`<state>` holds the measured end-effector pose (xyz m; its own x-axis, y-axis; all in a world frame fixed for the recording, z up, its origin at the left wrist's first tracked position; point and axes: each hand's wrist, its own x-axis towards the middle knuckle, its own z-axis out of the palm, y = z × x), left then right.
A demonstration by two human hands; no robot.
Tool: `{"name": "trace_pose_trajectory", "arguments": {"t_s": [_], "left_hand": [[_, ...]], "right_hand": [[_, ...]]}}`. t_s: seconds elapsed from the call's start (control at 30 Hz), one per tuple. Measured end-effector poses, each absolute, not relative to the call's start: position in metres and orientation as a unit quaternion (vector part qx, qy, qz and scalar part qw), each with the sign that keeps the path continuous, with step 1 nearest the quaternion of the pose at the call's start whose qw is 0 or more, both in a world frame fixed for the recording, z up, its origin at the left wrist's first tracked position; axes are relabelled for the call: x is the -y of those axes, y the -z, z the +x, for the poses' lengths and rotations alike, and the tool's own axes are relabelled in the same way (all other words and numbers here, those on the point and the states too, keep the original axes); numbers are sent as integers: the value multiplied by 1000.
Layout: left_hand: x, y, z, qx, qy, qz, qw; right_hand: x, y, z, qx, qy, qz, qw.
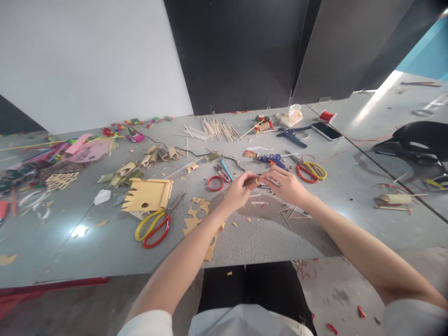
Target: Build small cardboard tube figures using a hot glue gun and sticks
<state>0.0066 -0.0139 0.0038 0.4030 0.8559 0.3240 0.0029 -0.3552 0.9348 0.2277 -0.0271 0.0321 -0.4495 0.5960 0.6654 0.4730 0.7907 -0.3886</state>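
My left hand (240, 190) is closed around a small brown piece (251, 181), perhaps bamboo or card; the fingers cover most of it. Against its right end my right hand (287, 186) pinches with thumb and fingertips, and what lies between them is too small to tell. Just beyond the hands lies a blue glue gun (275, 159) with an orange trigger. Scissors with red and yellow handles (311, 171) rest to the right of it. Left of my left hand are a red tape roll (215, 183) and cut tan card scraps (196, 214).
Another pair of scissors (154, 228) lies beside a notched tan card (149, 193). Bamboo pieces (122, 172), thin sticks (219, 129), blue pliers (292, 136), a phone (327, 131) and red thread (328, 116) are spread about. A bamboo-and-stick assembly (395, 199) sits at right.
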Motion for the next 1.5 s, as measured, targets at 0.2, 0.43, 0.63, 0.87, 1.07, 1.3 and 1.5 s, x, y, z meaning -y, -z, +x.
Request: {"name": "trace_pose_trajectory", "arguments": {"t_s": [0.2, 0.43, 0.63, 0.87, 1.07, 1.3, 1.5], "left_hand": [[15, -6, 6, -314, -450, 692, 469], [14, -3, 6, -304, -451, 692, 474], [13, -2, 6, -300, -456, 686, 481], [13, -2, 6, -300, -457, 686, 480], [14, -4, 5, -303, -453, 693, 472], [15, -5, 6, -303, -448, 697, 470], [15, -4, 6, -300, -448, 697, 473]], "right_hand": [[28, -34, 227, 853, -67, -322, 406], [27, -31, 228, 853, -67, -325, 404], [26, -32, 228, 853, -67, -328, 400], [27, -33, 229, 859, -68, -324, 390], [28, -34, 228, 858, -77, -330, 387], [27, -34, 228, 859, -71, -333, 382], [27, -36, 227, 854, -71, -340, 386]]}}
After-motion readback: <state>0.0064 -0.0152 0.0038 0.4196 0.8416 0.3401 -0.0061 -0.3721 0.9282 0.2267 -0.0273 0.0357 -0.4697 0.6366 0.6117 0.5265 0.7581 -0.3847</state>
